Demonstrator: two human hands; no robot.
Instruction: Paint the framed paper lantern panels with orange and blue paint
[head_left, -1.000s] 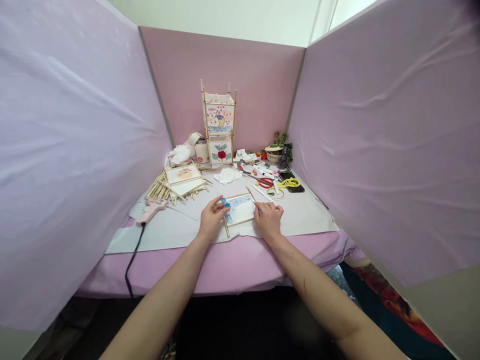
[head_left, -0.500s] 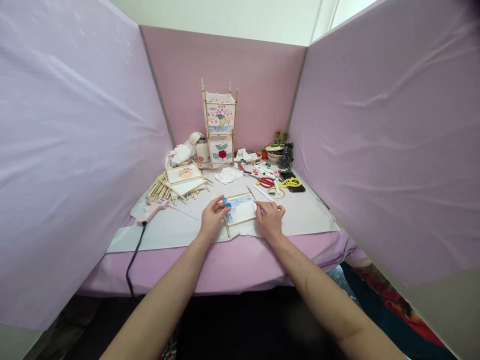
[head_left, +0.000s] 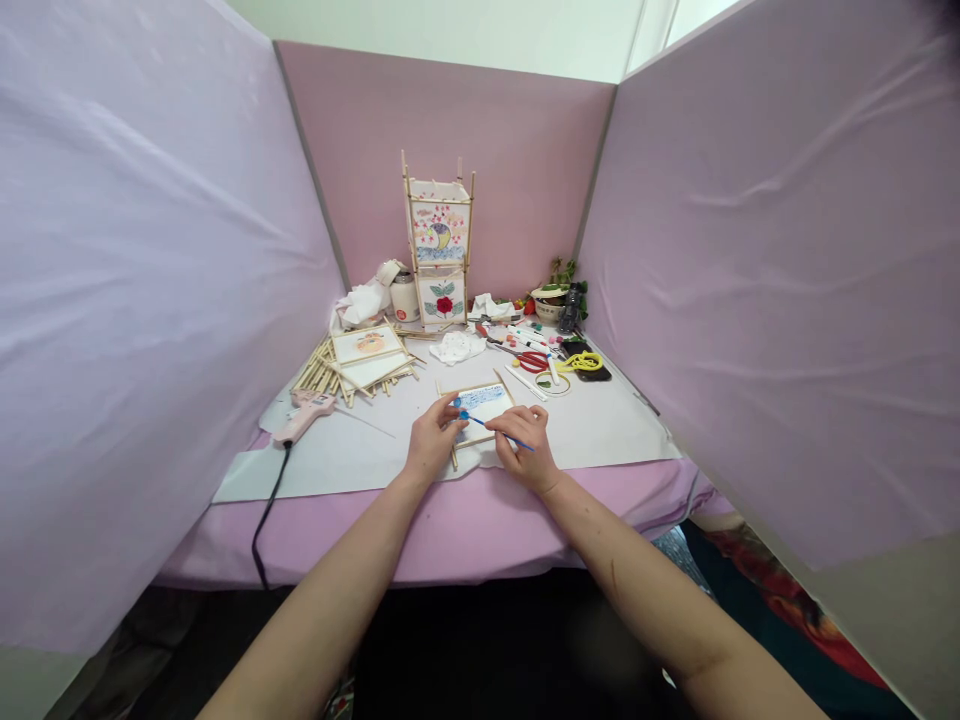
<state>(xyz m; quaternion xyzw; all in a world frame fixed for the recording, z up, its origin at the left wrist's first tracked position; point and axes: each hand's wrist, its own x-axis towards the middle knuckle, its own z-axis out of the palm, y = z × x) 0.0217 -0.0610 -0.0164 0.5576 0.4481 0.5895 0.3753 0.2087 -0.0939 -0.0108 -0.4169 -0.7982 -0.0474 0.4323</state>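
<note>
Between the fingers of my left hand (head_left: 433,436) is a small blue paint pot (head_left: 463,414), its lid standing open beside it. My right hand (head_left: 523,443) pinches a thin blue paintbrush (head_left: 513,439), and the brush tip reaches to the pot. Beneath both hands lies a white panel (head_left: 491,408) in a thin wooden frame. Blue dabs cover its upper part and run toward the left side, where my left hand hides some of it.
A pink glue gun (head_left: 304,418) with a black cord and stacked framed panels (head_left: 369,345) on sticks lie left. Behind stands a two-tier painted lantern (head_left: 442,250). Red-handled scissors (head_left: 533,361), yellow cord (head_left: 583,362) and a bowl (head_left: 550,308) are at the right.
My right hand has moved left, bringing the brush from the panel's right side to the blue pot. My left hand and the pot have shifted slightly right.
</note>
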